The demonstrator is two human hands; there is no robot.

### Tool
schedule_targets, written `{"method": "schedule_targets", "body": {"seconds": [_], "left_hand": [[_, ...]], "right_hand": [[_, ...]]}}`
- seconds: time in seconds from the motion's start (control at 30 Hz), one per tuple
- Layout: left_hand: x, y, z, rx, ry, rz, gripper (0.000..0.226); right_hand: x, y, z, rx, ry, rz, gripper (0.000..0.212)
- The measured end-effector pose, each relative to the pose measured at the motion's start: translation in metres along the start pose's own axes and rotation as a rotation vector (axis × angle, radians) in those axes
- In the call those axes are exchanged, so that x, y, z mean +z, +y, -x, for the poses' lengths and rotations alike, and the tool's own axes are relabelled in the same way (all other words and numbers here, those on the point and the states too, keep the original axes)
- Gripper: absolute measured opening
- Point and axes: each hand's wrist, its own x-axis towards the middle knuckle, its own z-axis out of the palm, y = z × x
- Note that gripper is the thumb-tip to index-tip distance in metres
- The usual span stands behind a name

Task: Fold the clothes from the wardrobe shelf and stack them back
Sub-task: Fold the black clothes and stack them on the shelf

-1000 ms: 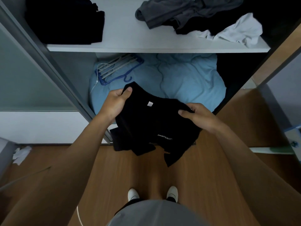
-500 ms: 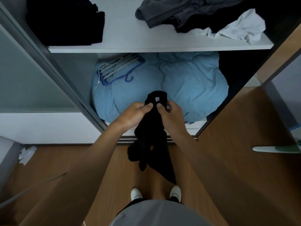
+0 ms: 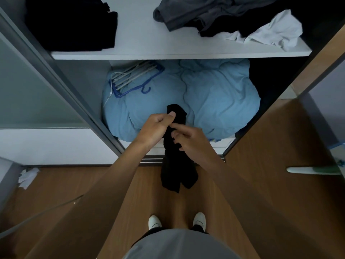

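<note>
A black T-shirt (image 3: 175,165), folded lengthwise into a narrow strip, hangs in front of me over the wooden floor. My left hand (image 3: 155,127) pinches its top end between thumb and fingers. My right hand (image 3: 188,137) sits just below, its fingers curled round the strip's edge. Above, the white wardrobe shelf (image 3: 149,40) carries a folded black stack (image 3: 72,23) at the left. At its right lies a loose heap of a grey garment (image 3: 188,12), a black one (image 3: 231,25) and a white one (image 3: 272,32).
Below the shelf lies a light blue duvet (image 3: 214,101) with blue and grey hangers (image 3: 134,77) on it. A grey sliding door frame (image 3: 61,86) stands at the left and a wooden door (image 3: 280,146) at the right. My white shoes (image 3: 155,221) are on the floor.
The shirt was spread wide between both hands. They came together and folded it in half lengthwise. The right hand has now slid down from the top end to the strip below.
</note>
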Motion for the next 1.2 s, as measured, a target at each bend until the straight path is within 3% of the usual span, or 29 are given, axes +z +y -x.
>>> {"method": "schedule_targets", "body": {"seconds": [0.13, 0.3, 0.47, 0.57, 0.73, 0.8, 0.9, 1.0, 1.2], "left_hand": [[-0.004, 0.0, 0.001, 0.005, -0.047, -0.031, 0.041], [-0.012, 0.002, 0.007, 0.099, -0.185, -0.06, 0.038], [-0.014, 0.011, 0.007, 0.205, -0.37, -0.202, 0.033], [-0.017, 0.009, 0.007, 0.224, -0.33, -0.204, 0.037], [-0.021, 0.001, 0.01, 0.223, -0.216, -0.151, 0.031], [-0.023, -0.006, 0.013, 0.246, -0.186, -0.14, 0.011], [-0.027, -0.018, 0.018, 0.293, -0.095, -0.187, 0.023], [-0.027, -0.025, 0.021, 0.337, -0.032, -0.251, 0.022], [-0.028, -0.027, 0.021, 0.308, -0.013, -0.213, 0.021]], "right_hand": [[-0.01, 0.006, 0.006, -0.035, -0.176, 0.09, 0.04], [-0.038, 0.008, 0.004, -0.206, 0.229, 0.083, 0.038], [-0.05, -0.007, -0.008, -0.33, -0.065, 0.348, 0.061], [-0.046, -0.007, -0.011, -0.284, -0.137, 0.455, 0.05], [-0.033, -0.005, -0.01, -0.261, 0.015, 0.462, 0.01], [-0.029, -0.003, -0.011, -0.255, 0.08, 0.427, 0.012], [-0.032, 0.001, -0.011, -0.25, 0.095, 0.34, 0.026], [-0.034, 0.0, -0.007, -0.355, -0.018, 0.445, 0.038], [-0.034, -0.007, -0.006, -0.392, -0.097, 0.579, 0.031]]}}
